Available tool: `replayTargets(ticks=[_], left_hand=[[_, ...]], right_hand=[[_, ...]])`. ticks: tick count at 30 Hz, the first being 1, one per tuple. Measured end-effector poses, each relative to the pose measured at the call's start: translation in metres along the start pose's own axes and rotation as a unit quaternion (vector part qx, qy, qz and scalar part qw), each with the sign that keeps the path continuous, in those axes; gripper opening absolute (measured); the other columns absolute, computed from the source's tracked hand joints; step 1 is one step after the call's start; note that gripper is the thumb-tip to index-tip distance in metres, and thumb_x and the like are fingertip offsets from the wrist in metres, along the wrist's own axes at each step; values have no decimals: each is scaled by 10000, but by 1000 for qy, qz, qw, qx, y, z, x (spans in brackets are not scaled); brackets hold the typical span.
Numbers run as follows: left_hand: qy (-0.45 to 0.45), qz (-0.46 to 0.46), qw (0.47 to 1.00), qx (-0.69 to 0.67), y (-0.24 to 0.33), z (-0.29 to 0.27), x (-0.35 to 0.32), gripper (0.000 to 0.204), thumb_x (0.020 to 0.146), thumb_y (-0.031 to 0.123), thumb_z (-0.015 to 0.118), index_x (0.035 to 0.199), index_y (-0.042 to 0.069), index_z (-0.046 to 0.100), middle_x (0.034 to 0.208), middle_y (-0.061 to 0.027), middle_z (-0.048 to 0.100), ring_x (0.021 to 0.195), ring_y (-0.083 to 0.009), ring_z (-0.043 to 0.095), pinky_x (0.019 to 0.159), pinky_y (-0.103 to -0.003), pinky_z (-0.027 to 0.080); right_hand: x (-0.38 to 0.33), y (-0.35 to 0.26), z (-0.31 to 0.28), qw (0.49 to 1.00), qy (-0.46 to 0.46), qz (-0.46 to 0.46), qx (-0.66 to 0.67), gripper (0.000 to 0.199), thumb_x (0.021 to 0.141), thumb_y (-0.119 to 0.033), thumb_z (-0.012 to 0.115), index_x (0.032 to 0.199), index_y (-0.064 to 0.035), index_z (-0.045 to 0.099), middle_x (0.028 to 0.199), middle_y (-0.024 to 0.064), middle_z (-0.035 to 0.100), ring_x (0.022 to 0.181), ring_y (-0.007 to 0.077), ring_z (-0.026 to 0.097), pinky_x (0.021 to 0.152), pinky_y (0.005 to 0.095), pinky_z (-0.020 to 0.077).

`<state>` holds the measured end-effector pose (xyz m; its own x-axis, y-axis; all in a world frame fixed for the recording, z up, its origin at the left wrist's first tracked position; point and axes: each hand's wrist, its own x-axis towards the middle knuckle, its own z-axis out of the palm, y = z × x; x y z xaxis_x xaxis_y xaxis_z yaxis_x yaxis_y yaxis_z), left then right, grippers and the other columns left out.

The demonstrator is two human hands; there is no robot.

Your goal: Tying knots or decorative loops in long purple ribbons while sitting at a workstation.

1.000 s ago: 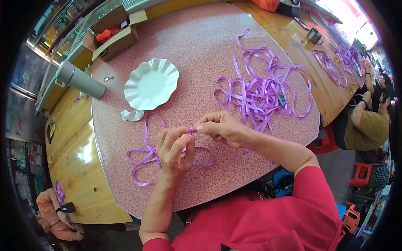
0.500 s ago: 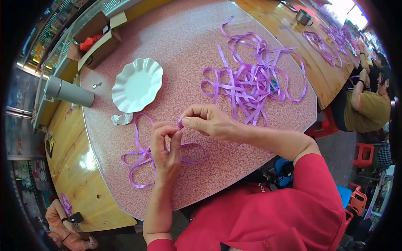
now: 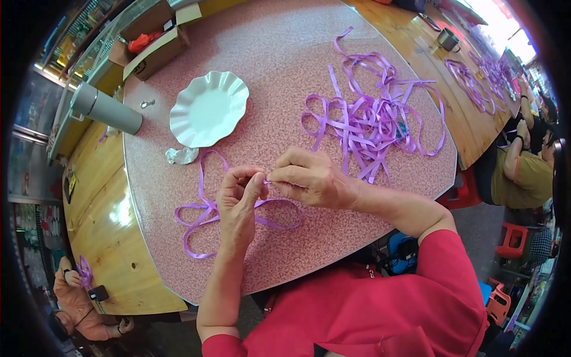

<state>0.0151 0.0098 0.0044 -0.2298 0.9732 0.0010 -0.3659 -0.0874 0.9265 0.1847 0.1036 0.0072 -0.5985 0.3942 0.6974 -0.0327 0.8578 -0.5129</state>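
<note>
Both hands meet over the near part of the pink speckled table (image 3: 273,65), their fingertips almost touching. Between thumb and forefinger, my left hand (image 3: 240,199) pinches a small bit of purple ribbon. My right hand (image 3: 312,178) is closed at the same bit, its thumb and fingers pressed together; most of the ribbon there is hidden by the fingers. Loops of purple ribbon (image 3: 279,226) spread on the table beneath and left of my left hand, partly covered by it. Beyond my right hand lies a large tangled heap of purple ribbon (image 3: 363,128).
A white scalloped plate (image 3: 208,110) and crumpled white paper (image 3: 181,156) lie at the left. Farther left are a grey-green tumbler (image 3: 110,109) and a cardboard box (image 3: 157,53). A metal mug (image 3: 447,40) stands far right. Other people sit at both sides, near wooden tables.
My right hand has turned, its fingers now curled more downward against the left fingertips. The whole view has shifted slightly, so the table things appear farther right.
</note>
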Motion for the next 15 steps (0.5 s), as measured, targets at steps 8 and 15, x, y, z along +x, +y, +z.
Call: replayTargets(ticks=[8,15], left_hand=[[37,-33,998,40,7,3,3,302,931,30,643,1225,34,572,934,-48,663,788,-99,617,685,-227,497],[19,27,997,69,6,16,-5,432,929,-45,599,1341,26,491,1061,-81,655,947,-123,629,826,-254,525]], right_hand=[[-2,3,-2,998,-39,-13,-42,238,767,-68,751,994,-68,681,889,44,608,713,194,636,533,310,499],[2,0,-4,998,-26,35,-49,202,784,-47,748,977,-42,688,892,74,620,720,208,653,530,314,510]])
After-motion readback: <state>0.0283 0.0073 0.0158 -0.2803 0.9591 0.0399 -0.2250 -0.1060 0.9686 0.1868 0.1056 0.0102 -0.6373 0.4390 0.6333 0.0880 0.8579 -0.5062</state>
